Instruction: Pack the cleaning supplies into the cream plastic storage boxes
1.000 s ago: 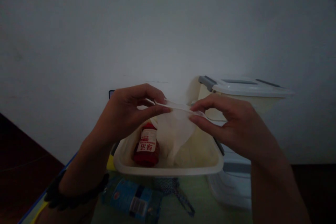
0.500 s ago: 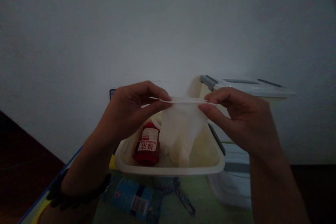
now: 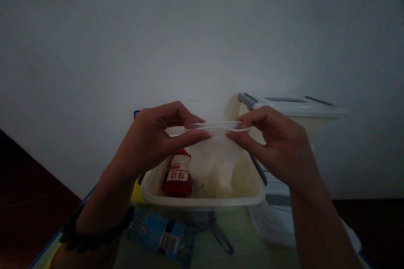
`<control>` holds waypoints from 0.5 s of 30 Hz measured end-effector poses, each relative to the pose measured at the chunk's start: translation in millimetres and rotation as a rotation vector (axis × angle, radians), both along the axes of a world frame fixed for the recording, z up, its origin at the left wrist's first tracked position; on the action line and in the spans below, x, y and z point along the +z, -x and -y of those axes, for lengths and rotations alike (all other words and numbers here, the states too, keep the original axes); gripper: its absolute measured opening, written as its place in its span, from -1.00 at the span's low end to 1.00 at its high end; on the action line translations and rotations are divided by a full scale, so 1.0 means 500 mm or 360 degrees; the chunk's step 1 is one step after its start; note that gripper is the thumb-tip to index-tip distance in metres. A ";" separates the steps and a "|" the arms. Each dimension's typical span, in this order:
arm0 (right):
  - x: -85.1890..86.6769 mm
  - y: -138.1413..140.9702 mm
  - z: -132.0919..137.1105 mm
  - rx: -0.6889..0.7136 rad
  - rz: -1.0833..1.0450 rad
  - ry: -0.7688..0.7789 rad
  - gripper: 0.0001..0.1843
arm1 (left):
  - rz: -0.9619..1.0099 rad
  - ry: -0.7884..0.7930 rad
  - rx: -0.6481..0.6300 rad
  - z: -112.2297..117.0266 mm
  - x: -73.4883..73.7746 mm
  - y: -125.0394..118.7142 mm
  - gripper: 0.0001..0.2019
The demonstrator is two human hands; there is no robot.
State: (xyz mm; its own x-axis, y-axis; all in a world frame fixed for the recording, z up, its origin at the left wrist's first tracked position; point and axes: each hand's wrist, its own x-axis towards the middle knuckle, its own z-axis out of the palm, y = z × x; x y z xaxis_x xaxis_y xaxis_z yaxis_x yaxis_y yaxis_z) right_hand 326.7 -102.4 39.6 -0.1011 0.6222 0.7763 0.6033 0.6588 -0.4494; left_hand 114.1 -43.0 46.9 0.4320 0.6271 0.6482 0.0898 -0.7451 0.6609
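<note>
A thin white disposable glove [image 3: 217, 143] hangs cuff-up between my hands, its lower part over the cream plastic bin [image 3: 202, 202]. My left hand [image 3: 151, 134] pinches the cuff's left side between thumb and fingers. On the opposite side, my right hand [image 3: 277, 147] grips the rim the same way. The cuff is slightly parted, front edge from back edge. Inside the bin, a red bottle [image 3: 178, 172] with a white label lies at the left, below my left hand. The glove's lower end is dim and hard to make out.
A plastic bottle with a blue label [image 3: 160, 233] lies in front of the bin, beside a dark patterned strap [image 3: 216, 231]. Behind my right hand stands a box with a white and grey lid [image 3: 293, 107]. A pale plastic lid or container [image 3: 274, 222] sits at the right. A wall [image 3: 202, 42] rises behind.
The glove's cuff has gone from stretched nearly flat to slightly parted. My right hand has moved left, closer to my left hand, and both thumbs sit a little lower.
</note>
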 end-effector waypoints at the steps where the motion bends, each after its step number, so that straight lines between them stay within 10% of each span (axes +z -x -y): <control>1: -0.001 0.002 0.002 0.0008 -0.0028 -0.0005 -0.86 | 0.0027 -0.0025 0.0033 0.006 0.001 -0.002 -0.80; 15: 0.001 -0.015 0.025 0.0255 -0.0008 0.0038 -0.87 | -0.0016 -0.0115 0.0016 0.049 0.007 0.001 -0.73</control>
